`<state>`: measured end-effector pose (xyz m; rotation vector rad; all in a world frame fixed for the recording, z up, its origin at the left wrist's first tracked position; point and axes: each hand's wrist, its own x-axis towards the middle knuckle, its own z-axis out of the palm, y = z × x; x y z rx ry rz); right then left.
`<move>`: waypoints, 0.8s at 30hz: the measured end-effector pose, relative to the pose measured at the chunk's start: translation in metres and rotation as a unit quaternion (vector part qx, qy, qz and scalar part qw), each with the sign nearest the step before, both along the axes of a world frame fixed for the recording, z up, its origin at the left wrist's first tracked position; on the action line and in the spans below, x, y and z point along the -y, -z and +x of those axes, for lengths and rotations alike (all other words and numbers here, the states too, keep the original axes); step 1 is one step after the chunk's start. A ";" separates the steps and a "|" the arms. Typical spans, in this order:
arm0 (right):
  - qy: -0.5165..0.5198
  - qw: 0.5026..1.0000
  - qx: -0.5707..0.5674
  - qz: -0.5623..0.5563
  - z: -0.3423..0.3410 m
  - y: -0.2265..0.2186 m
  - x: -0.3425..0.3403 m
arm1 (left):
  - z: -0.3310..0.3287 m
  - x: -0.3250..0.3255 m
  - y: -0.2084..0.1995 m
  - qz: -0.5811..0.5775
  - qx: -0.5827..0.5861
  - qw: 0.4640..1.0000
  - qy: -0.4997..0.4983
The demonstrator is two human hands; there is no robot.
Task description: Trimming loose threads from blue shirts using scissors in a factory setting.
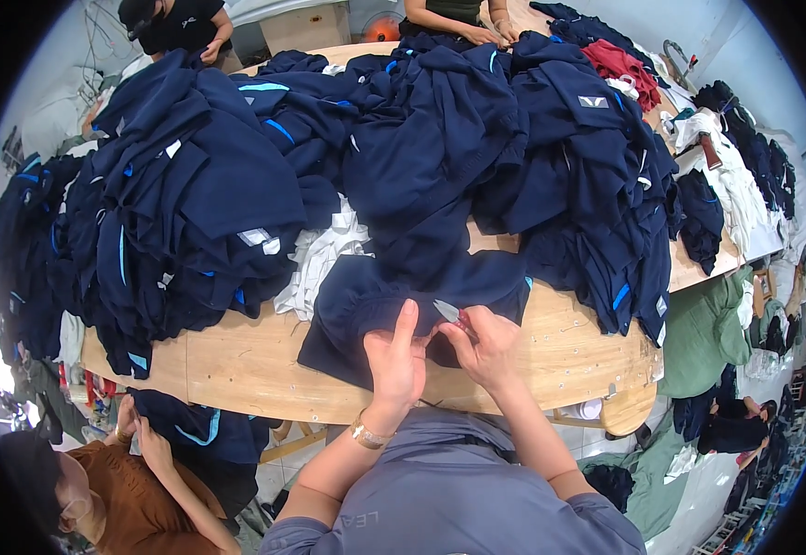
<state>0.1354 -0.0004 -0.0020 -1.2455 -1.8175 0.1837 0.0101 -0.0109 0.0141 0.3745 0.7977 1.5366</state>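
A navy garment [366, 291] lies at the table's front edge, its gathered waistband turned toward me. My left hand [397, 363] grips the near edge of the cloth, thumb raised and fingers curled underneath. Close beside it, my right hand [488, 344] is closed around small thread snips [446, 311]. Only their pointed silver blade shows, angled up and left over the cloth; the handle is hidden in my fingers. The fingertips of both hands nearly meet at the garment's edge.
Large heaps of navy garments [209, 157] cover the wooden table [551, 342], with white cloth strips [327, 254] between them. Red cloth [620, 69] lies far right. A person in brown [144, 490] handles navy cloth at near left; two others work across the table.
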 end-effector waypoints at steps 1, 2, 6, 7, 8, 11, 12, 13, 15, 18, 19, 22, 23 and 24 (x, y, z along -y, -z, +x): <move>0.000 1.000 0.000 0.000 0.000 0.000 0.000 | 0.000 -0.001 -0.001 0.001 -0.001 1.000 0.000; 0.000 1.000 0.003 0.004 0.001 -0.001 -0.001 | 0.001 -0.001 -0.001 0.001 -0.001 1.000 0.000; -0.003 1.000 0.018 0.011 0.002 0.000 -0.002 | 0.001 -0.001 0.000 0.009 0.002 1.000 -0.007; -0.002 1.000 0.018 0.011 0.003 0.001 -0.002 | 0.000 -0.001 0.001 0.014 0.000 1.000 0.000; 0.003 1.000 0.009 0.009 0.004 0.003 -0.003 | 0.000 -0.001 0.000 0.014 0.000 1.000 0.001; 0.016 0.999 -0.046 -0.018 0.002 0.003 -0.001 | -0.001 -0.003 -0.005 -0.001 0.012 1.000 0.022; 0.025 0.995 -0.092 -0.042 0.002 0.002 -0.001 | -0.003 -0.004 -0.003 -0.009 0.036 0.998 0.042; 0.025 0.995 -0.092 -0.043 0.002 0.002 -0.001 | -0.006 -0.004 -0.002 -0.018 0.059 0.996 0.062; 0.012 0.998 -0.047 -0.030 0.004 0.002 0.000 | -0.010 -0.004 0.000 -0.010 0.072 0.995 0.066; -0.014 1.000 -0.010 -0.007 0.004 0.002 0.001 | -0.012 -0.005 0.001 -0.008 0.092 0.993 0.078; -0.015 1.000 -0.011 -0.007 0.004 0.002 0.002 | -0.012 -0.005 0.001 -0.014 0.098 0.992 0.081; -0.019 1.000 0.016 -0.007 0.004 0.003 0.002 | -0.011 -0.004 0.002 -0.012 0.089 0.993 0.074; -0.020 1.000 0.020 0.000 0.004 0.003 0.002 | -0.010 -0.004 0.003 -0.012 0.089 0.993 0.074; -0.020 0.999 0.024 0.008 0.003 0.003 0.002 | -0.010 -0.004 0.003 -0.002 0.080 0.994 0.069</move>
